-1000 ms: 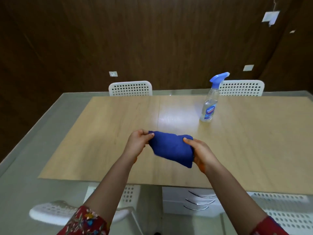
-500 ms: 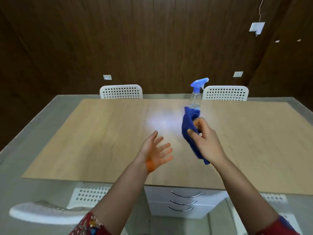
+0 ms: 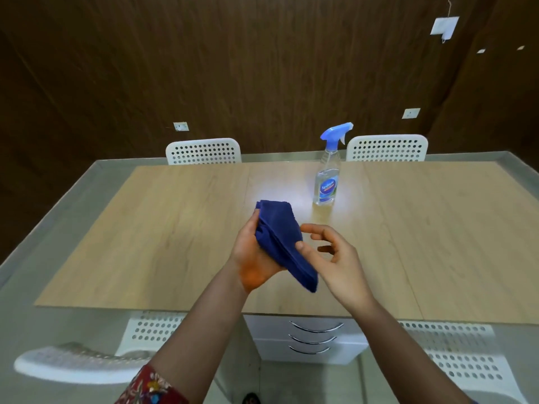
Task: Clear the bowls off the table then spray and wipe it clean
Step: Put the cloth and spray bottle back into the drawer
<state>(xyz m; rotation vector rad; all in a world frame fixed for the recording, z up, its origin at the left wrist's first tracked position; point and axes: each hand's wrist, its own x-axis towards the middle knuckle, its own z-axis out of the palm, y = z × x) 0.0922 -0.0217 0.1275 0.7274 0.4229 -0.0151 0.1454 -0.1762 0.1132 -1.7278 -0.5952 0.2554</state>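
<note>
Centre frame: the left hand [image 3: 250, 258] cups a folded dark-blue cloth [image 3: 280, 237] over the pale wooden table [image 3: 175, 228]; the right hand [image 3: 338, 263] — loose, thumb touching it — is nearer the upright clear spray bottle [image 3: 326, 185], just up-right.

Office or meeting room, long table [image 3: 175, 228], perforated white chairs [image 3: 204, 151], drawer unit [image 3: 309, 339]

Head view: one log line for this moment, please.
cloth: folded, held in left hand above table | right hand: thumb on cloth | spray bottle: upright on table | bowls: none in view
</note>
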